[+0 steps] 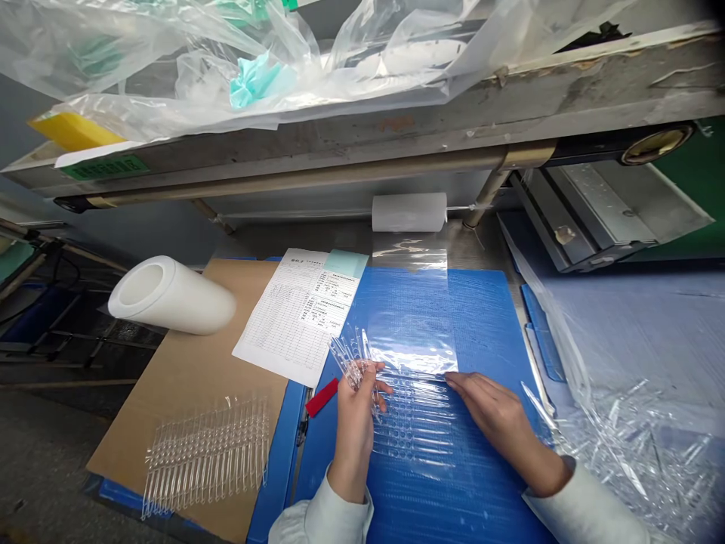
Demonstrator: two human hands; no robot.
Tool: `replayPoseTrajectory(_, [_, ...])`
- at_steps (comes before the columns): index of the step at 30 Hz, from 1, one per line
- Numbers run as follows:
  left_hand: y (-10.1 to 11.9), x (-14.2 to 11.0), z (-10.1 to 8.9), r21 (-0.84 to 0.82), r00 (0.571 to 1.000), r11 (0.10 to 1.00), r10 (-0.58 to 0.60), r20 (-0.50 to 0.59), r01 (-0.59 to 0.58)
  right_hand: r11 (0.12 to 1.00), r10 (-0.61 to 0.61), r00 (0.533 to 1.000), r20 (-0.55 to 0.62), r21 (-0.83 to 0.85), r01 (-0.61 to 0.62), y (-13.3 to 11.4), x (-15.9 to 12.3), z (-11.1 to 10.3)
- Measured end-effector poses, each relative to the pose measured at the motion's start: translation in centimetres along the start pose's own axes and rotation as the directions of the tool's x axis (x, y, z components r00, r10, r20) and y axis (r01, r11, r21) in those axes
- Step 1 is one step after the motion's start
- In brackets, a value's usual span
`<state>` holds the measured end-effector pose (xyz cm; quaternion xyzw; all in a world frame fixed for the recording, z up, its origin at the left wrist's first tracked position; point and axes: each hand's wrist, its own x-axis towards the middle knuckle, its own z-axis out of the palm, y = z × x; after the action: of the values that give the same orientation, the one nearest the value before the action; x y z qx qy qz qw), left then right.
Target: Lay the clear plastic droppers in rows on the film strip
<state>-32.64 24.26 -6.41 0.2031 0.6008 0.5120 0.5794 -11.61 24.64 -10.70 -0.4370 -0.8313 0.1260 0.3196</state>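
My left hand (356,431) is closed around a bunch of thin clear plastic sticks (350,351), which fan out above its thumb. My right hand (498,419) pinches the pointed end of one clear stick (427,375) at the right edge of a transparent film strip (411,317). Below that stick, several like it lie side by side in a row (416,434) on the blue board (481,317). They have beaded shafts and flat pointed ends. The film runs down from a white roll (408,212) at the back.
A loose heap of clear sticks (640,446) lies at the right. Another neat row (207,453) rests on brown cardboard (249,295) at the left, near a thick white roll (173,296). Printed sheets (283,325) and a red strip (322,398) lie between. A shelf (340,143) overhangs the back.
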Motion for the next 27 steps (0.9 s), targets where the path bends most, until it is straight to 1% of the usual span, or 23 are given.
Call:
replayPoseTrajectory(4, [0.0,0.5,-0.9,0.023,1.000,1.000,0.007,-0.006,-0.007,0.999,0.027,1.000,-0.010,-0.043,-0.027,0.5,0.0,0.7])
replayPoseTrajectory(10, [0.0,0.5,-1.9,0.105,1.000,0.994,-0.021,0.012,0.019,0.998,0.028,0.997,0.072,-0.057,-0.024,0.8,0.1,0.9])
replayPoseTrajectory(15, [0.2,0.2,-2.0,0.193,0.999,0.981,-0.020,0.044,0.012,0.998,0.015,0.989,0.148,-0.066,-0.005,0.7,0.4,0.7])
replayPoseTrajectory(22, [-0.1,0.3,-2.1,0.316,0.995,0.949,-0.040,0.089,0.010,0.996,0.002,0.985,0.174,-0.090,0.014,0.5,0.7,0.5])
replayPoseTrajectory(27, [0.1,0.4,-2.0,0.406,0.987,0.914,-0.047,0.155,-0.020,0.995,-0.003,0.983,0.181,-0.093,0.021,0.4,1.0,-0.1])
